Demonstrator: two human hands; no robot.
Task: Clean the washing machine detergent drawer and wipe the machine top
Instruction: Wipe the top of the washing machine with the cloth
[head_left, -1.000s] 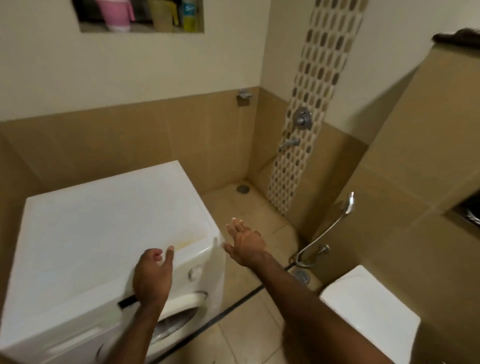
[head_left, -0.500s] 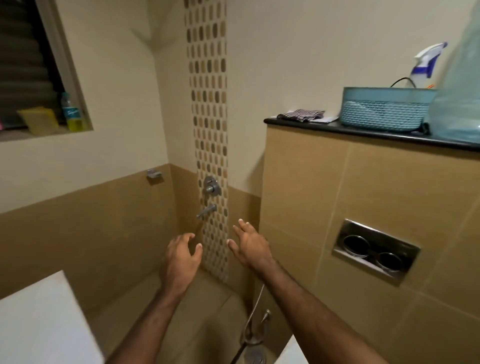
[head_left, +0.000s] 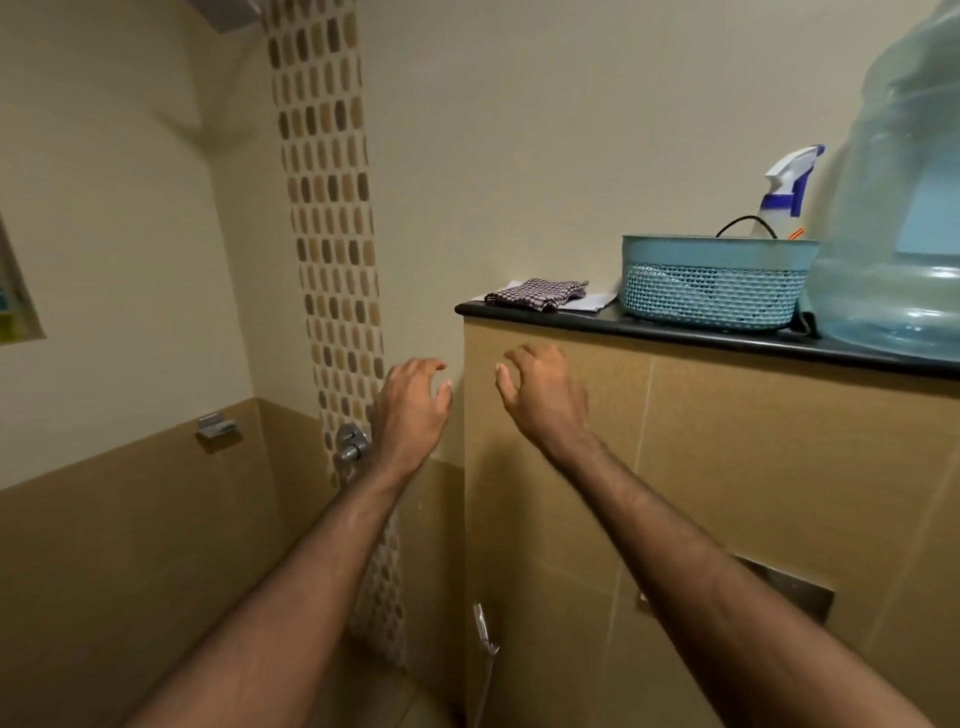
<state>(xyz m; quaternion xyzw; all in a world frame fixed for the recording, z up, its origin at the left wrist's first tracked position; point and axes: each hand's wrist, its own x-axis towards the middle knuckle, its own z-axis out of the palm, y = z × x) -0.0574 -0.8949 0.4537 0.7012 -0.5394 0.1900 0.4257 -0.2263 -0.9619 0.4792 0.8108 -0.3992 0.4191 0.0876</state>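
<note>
Both our hands are raised mid-frame, holding nothing — left hand (head_left: 413, 402) and right hand (head_left: 540, 395), fingers loosely curled. Upper right, a checked cloth (head_left: 537, 293) lies on the black ledge (head_left: 675, 335) beside a blue basket (head_left: 714, 283) — spray bottle (head_left: 789, 182) behind. We cannot see the washing machine.

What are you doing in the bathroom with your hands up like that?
A person is reaching both hands toward a black stone ledge. The left hand and right hand are in the air, fingers loosely curled, holding nothing. On the ledge lie a folded checked cloth, a light blue plastic basket, a white and blue spray bottle behind it, and a big clear water jug. The washing machine is out of view.
</note>
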